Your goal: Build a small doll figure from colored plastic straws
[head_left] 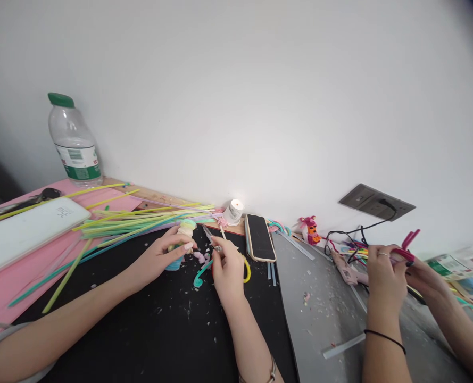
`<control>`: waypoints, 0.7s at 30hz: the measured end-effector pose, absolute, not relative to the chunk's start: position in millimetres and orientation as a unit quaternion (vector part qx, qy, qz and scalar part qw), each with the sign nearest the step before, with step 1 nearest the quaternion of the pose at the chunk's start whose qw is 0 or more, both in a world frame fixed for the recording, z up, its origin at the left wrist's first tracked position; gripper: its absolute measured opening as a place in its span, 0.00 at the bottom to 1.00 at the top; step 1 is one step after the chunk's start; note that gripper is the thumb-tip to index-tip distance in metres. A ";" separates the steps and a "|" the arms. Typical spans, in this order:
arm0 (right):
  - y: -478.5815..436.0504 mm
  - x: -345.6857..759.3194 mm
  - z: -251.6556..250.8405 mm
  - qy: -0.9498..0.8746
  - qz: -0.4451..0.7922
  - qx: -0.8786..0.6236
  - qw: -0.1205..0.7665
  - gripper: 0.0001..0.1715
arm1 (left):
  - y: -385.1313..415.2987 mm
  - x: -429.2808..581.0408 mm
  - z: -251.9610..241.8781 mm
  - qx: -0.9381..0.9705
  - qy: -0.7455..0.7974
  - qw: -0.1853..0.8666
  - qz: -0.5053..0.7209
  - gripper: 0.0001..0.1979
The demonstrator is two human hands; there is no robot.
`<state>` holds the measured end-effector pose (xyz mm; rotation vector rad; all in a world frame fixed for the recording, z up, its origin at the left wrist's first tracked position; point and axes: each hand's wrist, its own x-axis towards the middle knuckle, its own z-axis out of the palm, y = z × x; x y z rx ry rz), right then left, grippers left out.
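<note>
Gripping pastel figure [187, 229] in closed left hand [162, 258], right hand [226, 268] pinched on metal tool [209, 235], straws [140, 218] just behind, phone [260, 238] near right hand, on black counter [160, 330]

Counts on the counter: four hands, mostly single things, and straws past counting.

There were four hands: the person's own left hand [168, 256] and right hand [228, 270], and two hands of a co-worker [384, 272]. The left hand held one pastel piece [185, 230], and the right hand held one small metal tool [211, 238]. On the counter [320, 324] I counted one water bottle [74, 141], one lit candle [234, 211], one phone [260, 237], one white flat device [24, 231], one small toy figure [310, 230] and one glue gun [348, 270]. The short clear sticks were three: two beside the phone [271, 272] and one apart [343, 346]. The curled pieces were two, one teal [199, 275] and one yellow [247, 269]. The wall carried one socket plate [375, 202]. The loose straws [140, 219] were too many to count.
</note>
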<state>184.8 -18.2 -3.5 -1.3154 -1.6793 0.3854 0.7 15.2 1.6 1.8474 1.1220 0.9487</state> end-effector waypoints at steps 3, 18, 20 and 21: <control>-18.3 184.0 -2.0 -0.676 0.158 -0.530 0.487 0.09 | 16.1 0.8 0.1 0.718 0.445 0.391 0.365 0.18; -14.0 204.9 -7.0 -0.532 0.103 -0.650 0.533 0.22 | 13.0 0.8 2.4 0.593 0.448 0.535 0.402 0.23; -11.3 209.0 -4.1 -0.541 0.097 -0.654 0.519 0.21 | 13.1 2.1 2.5 0.588 0.459 0.534 0.399 0.26; -9.3 211.1 -2.1 -0.547 0.093 -0.659 0.508 0.19 | 13.3 2.7 2.6 0.585 0.465 0.533 0.396 0.27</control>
